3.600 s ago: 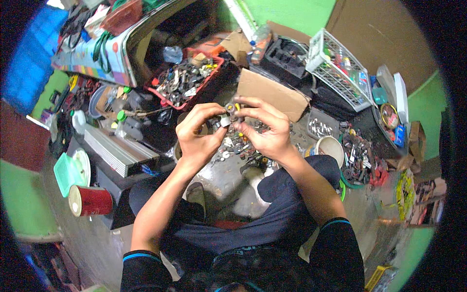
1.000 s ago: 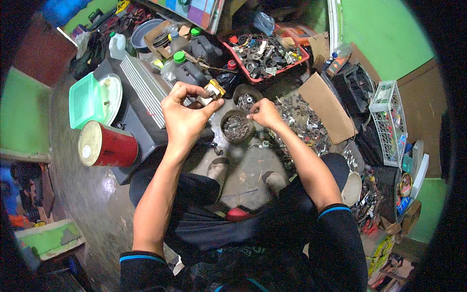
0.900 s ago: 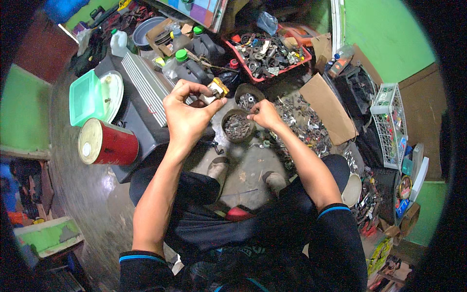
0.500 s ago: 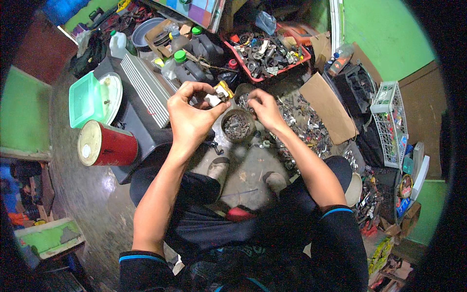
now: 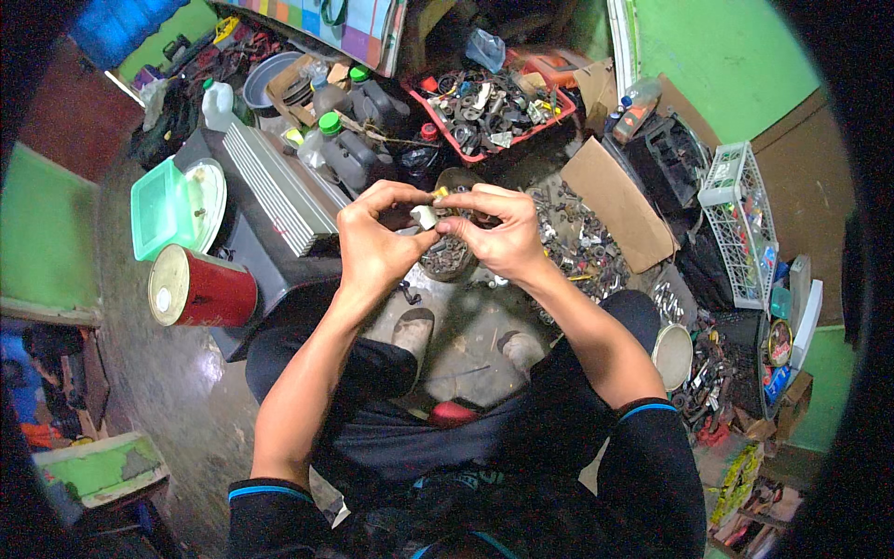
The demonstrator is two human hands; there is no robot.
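Observation:
A small white and yellow part (image 5: 424,217) is pinched between my two hands, above the round tin of metal bits (image 5: 447,256). My left hand (image 5: 377,238) grips it from the left with curled fingers and thumb. From the right, my right hand (image 5: 503,228) meets it with thumb and forefinger. The part is too small to name more exactly. Behind my fingers, a second round container (image 5: 458,179) shows only partly. Loose screws and metal pieces (image 5: 591,233) lie scattered on the floor to the right of my hands.
A red crate (image 5: 484,140) full of mixed parts stands ahead. On the left are a red tin (image 5: 203,287), a green plastic tub (image 5: 168,205) and a ribbed grey panel (image 5: 279,191). Dark jugs (image 5: 354,158) stand ahead left. Cardboard (image 5: 619,205) and a white basket (image 5: 740,228) are on the right.
My right hand has come up from the containers and moved left to the white and yellow part, closing on it beside my left hand. The view has shifted slightly.

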